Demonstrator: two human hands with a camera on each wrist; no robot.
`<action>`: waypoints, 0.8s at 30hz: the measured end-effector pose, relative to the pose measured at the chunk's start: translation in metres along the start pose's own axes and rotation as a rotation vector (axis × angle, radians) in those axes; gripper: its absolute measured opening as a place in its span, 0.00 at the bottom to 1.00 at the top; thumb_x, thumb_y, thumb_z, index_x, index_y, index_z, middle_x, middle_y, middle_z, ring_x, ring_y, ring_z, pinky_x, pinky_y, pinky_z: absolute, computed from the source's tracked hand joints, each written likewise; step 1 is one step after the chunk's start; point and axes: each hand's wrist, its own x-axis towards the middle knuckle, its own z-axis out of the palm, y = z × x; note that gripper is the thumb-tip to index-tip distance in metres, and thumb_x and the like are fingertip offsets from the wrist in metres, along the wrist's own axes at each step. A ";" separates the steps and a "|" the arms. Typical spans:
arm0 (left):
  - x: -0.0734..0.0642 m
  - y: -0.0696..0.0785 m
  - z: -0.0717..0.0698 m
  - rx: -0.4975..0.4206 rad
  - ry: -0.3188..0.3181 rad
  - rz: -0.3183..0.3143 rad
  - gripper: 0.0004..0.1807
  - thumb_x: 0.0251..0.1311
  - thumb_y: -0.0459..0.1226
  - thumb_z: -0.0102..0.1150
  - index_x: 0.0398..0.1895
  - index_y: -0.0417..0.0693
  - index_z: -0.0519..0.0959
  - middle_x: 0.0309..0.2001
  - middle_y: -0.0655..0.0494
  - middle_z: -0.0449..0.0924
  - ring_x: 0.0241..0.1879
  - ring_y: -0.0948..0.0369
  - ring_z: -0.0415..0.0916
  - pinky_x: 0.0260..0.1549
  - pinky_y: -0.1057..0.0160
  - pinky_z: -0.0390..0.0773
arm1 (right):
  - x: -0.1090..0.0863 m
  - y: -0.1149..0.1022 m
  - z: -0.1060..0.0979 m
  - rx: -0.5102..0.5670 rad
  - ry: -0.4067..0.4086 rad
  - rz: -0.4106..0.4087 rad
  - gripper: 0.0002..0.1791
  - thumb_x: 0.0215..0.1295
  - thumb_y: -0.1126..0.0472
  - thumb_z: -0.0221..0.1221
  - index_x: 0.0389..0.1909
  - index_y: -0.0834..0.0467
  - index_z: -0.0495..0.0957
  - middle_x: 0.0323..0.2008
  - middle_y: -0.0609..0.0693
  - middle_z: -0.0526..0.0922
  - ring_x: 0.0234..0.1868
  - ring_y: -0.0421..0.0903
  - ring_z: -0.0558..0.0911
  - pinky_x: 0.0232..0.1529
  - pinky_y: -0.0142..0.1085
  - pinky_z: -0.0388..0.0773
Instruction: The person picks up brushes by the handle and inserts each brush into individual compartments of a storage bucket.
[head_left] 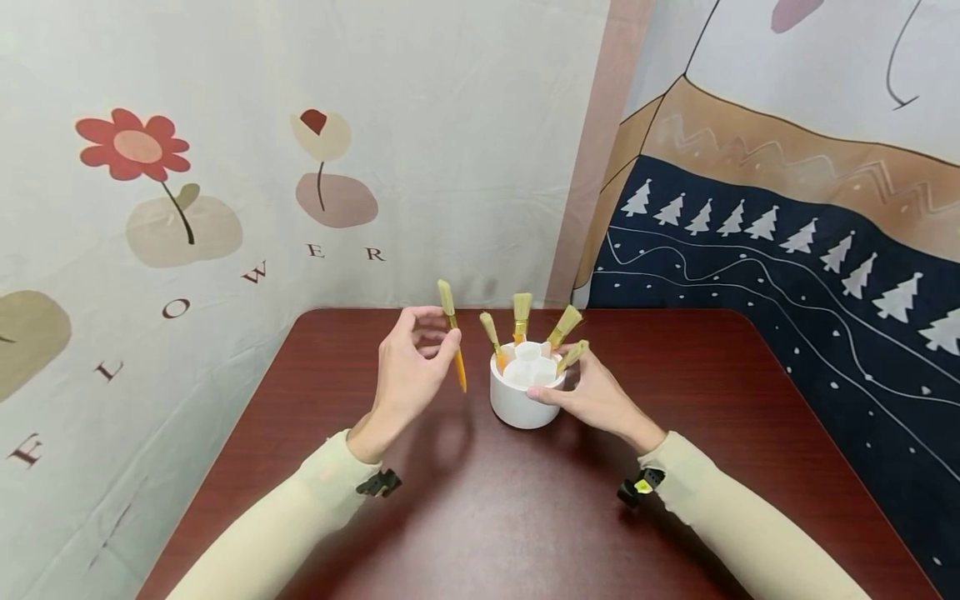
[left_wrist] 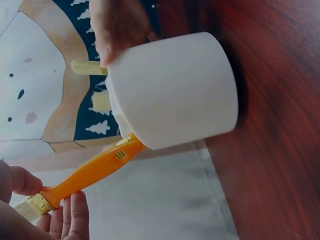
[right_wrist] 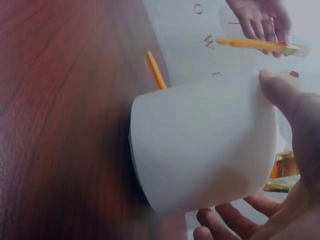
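Observation:
My left hand (head_left: pixel 411 362) pinches a paintbrush (head_left: pixel 459 371) near its ferrule, between thumb and fingers. Its pale bristles point up, and the bare end of its orange handle (left_wrist: pixel 82 176) slants down beside a white round brush holder (head_left: pixel 522 410). With thumb at the near rim and fingers round the side, my right hand (head_left: pixel 603 398) grips this holder, which stands upright on the table. Several paintbrushes, one with wide bristles (head_left: pixel 522 307), lean outward round a white flower-shaped palette (head_left: pixel 528 358) at the holder's top. Their lower handles are hidden inside.
The dark red-brown table (head_left: pixel 480 517) has its far edge just behind the holder, against a pale flower-print cloth (head_left: pixel 465 167). A navy tree-print cloth (head_left: pixel 705 258) hangs at the right. In the right wrist view, an orange tapered handle (right_wrist: pixel 156 70) shows past the holder.

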 end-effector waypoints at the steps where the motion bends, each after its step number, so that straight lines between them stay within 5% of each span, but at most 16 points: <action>1: -0.001 0.002 0.001 -0.019 0.004 0.006 0.21 0.74 0.32 0.77 0.66 0.40 0.82 0.57 0.42 0.92 0.50 0.53 0.92 0.47 0.73 0.92 | -0.001 -0.001 0.001 -0.003 0.003 0.008 0.50 0.66 0.37 0.83 0.79 0.57 0.71 0.77 0.57 0.79 0.68 0.57 0.86 0.70 0.54 0.86; 9: -0.005 0.015 0.012 -0.121 0.028 0.043 0.22 0.73 0.29 0.76 0.66 0.36 0.80 0.58 0.39 0.90 0.50 0.59 0.90 0.49 0.71 0.92 | -0.006 -0.009 0.007 -0.043 0.034 0.057 0.52 0.65 0.34 0.82 0.76 0.58 0.70 0.74 0.59 0.78 0.69 0.57 0.85 0.71 0.54 0.84; 24: -0.013 0.020 0.035 -0.136 -0.019 0.056 0.23 0.76 0.31 0.73 0.69 0.35 0.77 0.62 0.38 0.88 0.58 0.45 0.91 0.56 0.70 0.92 | -0.007 -0.010 0.011 -0.096 0.068 0.018 0.52 0.64 0.33 0.82 0.77 0.59 0.71 0.70 0.59 0.79 0.67 0.57 0.83 0.68 0.53 0.83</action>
